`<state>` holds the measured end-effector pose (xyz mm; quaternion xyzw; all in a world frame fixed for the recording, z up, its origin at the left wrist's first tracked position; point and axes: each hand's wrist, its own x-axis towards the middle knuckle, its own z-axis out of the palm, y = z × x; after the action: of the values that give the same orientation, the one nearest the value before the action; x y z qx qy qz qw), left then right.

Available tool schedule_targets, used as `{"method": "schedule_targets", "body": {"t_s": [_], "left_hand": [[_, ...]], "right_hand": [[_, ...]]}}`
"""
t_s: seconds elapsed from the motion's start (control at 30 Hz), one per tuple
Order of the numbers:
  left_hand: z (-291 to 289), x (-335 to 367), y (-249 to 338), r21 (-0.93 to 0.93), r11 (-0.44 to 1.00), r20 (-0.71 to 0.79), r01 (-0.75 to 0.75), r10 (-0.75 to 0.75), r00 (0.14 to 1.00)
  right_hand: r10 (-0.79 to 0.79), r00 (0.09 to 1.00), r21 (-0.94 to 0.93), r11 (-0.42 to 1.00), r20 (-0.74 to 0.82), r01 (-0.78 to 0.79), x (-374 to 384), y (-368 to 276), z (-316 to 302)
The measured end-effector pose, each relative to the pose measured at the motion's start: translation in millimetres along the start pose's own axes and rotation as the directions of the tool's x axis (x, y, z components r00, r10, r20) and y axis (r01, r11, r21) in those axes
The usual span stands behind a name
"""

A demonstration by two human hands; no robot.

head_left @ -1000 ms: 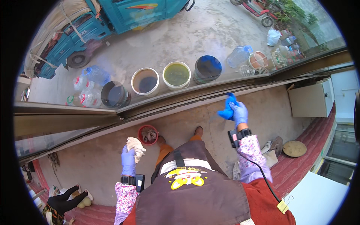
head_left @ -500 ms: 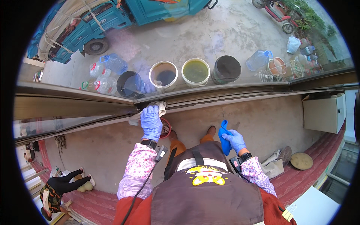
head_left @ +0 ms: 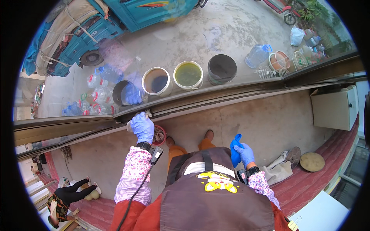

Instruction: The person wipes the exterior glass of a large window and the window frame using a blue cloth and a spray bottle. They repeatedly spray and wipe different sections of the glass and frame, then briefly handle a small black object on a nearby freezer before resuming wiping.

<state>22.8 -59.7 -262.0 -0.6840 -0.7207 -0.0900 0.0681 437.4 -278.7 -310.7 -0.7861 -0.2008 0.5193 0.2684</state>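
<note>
My left hand [head_left: 142, 128], in a thin purple glove, is closed over a whitish rag [head_left: 148, 113] and presses it on the brown window frame [head_left: 181, 106], close to the corner where two panes meet. Only the rag's edges show past my fingers. In front of my right hip, my right hand [head_left: 246, 154], gloved alike, grips a bright blue cloth [head_left: 235, 148] that hangs in folds, away from the window. A red basin [head_left: 164, 135] with crumpled contents stands on the floor just below my left hand.
Beyond the glass stand several buckets, among them one with green liquid [head_left: 188, 75], plus plastic bottles [head_left: 256, 56] and a blue vehicle [head_left: 146, 15]. Indoors, a pale cabinet [head_left: 333, 109] is at right, a round lid [head_left: 312, 161] near red steps. Another person [head_left: 69, 194] bends at lower left.
My left hand has shifted slightly left and down with the rag, and less of the rag shows. My right hand still holds the blue cloth. The whole view has turned a little.
</note>
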Motion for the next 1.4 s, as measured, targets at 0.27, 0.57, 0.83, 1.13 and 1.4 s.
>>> {"method": "schedule_targets", "body": {"t_s": [0.27,0.57,0.83,1.13,1.4], "left_hand": [[8.1,-0.9,104.0,-0.051,0.994,0.064,-0.095,0.098,0.993],[6.0,-3.7,141.4,-0.187,0.967,0.035,-0.173,0.183,0.983],[3.5,3.9,147.8,-0.148,0.987,0.061,-0.054,0.064,0.996],[18.1,-5.9,261.3,-0.005,0.998,-0.04,0.065,-0.065,0.997],[13.6,2.4,285.9,0.098,0.965,-0.037,0.243,-0.241,0.97]], "right_hand": [[0.064,0.998,0.119,0.991,0.006,-0.064,3.2,-2.6,-39.3],[0.039,0.997,0.049,0.998,-0.063,-0.036,10.2,-11.0,-48.7],[-0.03,1.0,0.062,0.998,0.01,0.029,40.1,-44.0,-74.4],[-0.056,0.997,0.007,0.998,0.054,0.056,83.7,-24.2,-181.8],[-0.039,0.999,-0.035,0.999,0.013,0.039,138.8,12.2,-292.4]]}}
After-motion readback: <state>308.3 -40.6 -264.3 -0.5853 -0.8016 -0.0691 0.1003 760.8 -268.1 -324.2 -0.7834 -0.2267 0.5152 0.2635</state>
